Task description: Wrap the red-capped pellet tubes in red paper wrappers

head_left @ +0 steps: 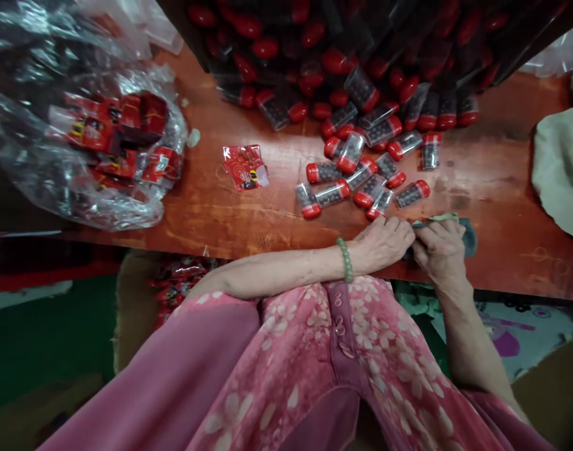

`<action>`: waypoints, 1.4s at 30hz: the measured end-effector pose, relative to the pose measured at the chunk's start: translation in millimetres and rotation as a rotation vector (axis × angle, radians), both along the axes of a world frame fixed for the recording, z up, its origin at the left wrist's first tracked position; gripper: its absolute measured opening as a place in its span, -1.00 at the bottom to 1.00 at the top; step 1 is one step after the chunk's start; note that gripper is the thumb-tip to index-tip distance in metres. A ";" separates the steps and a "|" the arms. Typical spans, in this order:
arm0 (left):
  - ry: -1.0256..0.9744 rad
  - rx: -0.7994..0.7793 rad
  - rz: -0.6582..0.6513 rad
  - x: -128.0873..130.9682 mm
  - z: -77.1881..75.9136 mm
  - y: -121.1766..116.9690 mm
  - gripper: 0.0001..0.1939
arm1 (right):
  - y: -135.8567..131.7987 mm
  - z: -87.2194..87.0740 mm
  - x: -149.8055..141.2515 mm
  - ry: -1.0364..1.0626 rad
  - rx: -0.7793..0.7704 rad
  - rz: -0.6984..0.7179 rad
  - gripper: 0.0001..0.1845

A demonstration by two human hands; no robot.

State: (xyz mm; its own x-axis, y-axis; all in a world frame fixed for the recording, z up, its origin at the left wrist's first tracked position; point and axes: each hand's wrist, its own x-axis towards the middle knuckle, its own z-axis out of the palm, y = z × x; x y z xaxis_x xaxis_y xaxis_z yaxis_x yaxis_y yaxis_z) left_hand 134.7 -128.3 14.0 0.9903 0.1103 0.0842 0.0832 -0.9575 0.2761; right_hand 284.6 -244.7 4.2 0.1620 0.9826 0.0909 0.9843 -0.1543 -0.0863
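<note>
at the near edge of the reddish wooden bench, the right hand is closed, pinching a dark teal cloth. the left hand, with a green bead bracelet, curls against it, any grip unclear. just beyond lie clear red-capped tubes; a plastic bag of red packets sits well left.

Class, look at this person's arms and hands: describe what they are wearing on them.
The left hand and right hand wear no gloves. A green beaded bracelet circles the left wrist. The forearms are bare, and the pink sleeves end above them.
</note>
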 end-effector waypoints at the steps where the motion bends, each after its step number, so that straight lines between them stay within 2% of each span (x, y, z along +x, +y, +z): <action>1: 0.015 0.000 -0.002 3.3 -5.8 -0.6 -0.58 | 0.3 0.0 2.9 0.027 0.017 -0.004 -0.67; 4: 0.060 -0.021 -0.044 12.5 -20.1 4.2 -0.57 | 1.5 6.4 14.5 0.135 -0.033 0.034 -0.71; 7: 0.067 -0.057 -0.088 20.9 -28.0 9.6 -0.58 | 5.1 24.4 27.6 0.340 -0.133 0.145 -0.77; 8: 0.052 -0.077 -0.097 23.2 -29.0 10.3 -0.58 | 8.5 32.0 30.7 0.384 -0.124 0.143 -0.78; 12: -0.029 -0.191 -0.062 21.9 -21.2 12.9 -0.41 | 43.8 56.6 27.1 0.459 0.036 0.117 -0.88; 14: -0.079 -0.243 -0.043 7.2 -9.9 20.0 -0.47 | 73.1 59.7 13.9 0.450 0.073 0.189 -0.86; 17: -0.175 -0.336 -0.059 -39.0 9.0 44.1 -0.66 | 117.3 52.4 -16.6 0.447 0.108 0.412 -0.83; 18: -0.225 -0.348 -0.021 -59.4 13.5 55.4 -0.67 | 129.4 48.2 -28.0 0.413 0.088 0.488 -0.79; 20: -0.347 -0.309 0.210 -102.5 16.7 81.2 -0.74 | 148.0 39.1 -49.5 0.318 -0.049 0.639 -0.64; 22: -0.403 -0.198 0.498 -142.0 11.1 108.0 -0.75 | 159.9 30.5 -66.8 0.247 -0.158 0.738 -0.46; 24: -0.346 -0.081 0.688 -171.3 -1.6 131.2 -0.59 | 167.7 23.5 -78.3 0.209 -0.216 0.798 -0.38; 25: -0.304 -0.049 0.724 -181.3 -9.3 140.2 -0.51 | 170.8 20.9 -82.2 0.193 -0.236 0.819 -0.39; 27: -0.230 -0.027 0.729 -192.3 -24.2 151.6 -0.44 | 176.2 17.5 -87.2 0.157 -0.259 0.837 -0.47; 30: -0.181 -0.045 0.711 -195.0 -39.7 153.7 -0.52 | 181.7 15.7 -91.2 0.094 -0.251 0.833 -0.54; 33: -0.199 -0.061 0.744 -194.2 -47.3 146.3 -0.63 | 183.0 12.6 -94.9 0.061 -0.202 0.843 -0.52; 36: -0.257 -0.066 0.768 -194.4 -52.5 139.5 -0.72 | 181.9 6.7 -100.3 0.082 -0.157 0.851 -0.62; 39: -0.299 -0.096 0.765 -194.0 -57.2 138.4 -0.73 | 181.6 3.9 -106.2 0.259 -0.121 0.831 -0.66; 42: -0.361 -0.107 0.770 -192.9 -58.1 140.9 -0.74 | 184.4 8.9 -109.4 0.626 -0.147 0.702 -0.65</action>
State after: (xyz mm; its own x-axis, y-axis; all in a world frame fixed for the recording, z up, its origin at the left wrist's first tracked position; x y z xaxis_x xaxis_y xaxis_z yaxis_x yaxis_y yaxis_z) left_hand -58.2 12.6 -44.1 0.5508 0.7662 0.3311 0.5887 -0.6378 0.4967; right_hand 175.2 -60.3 13.1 -0.4920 0.8688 0.0556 0.6381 0.4034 -0.6558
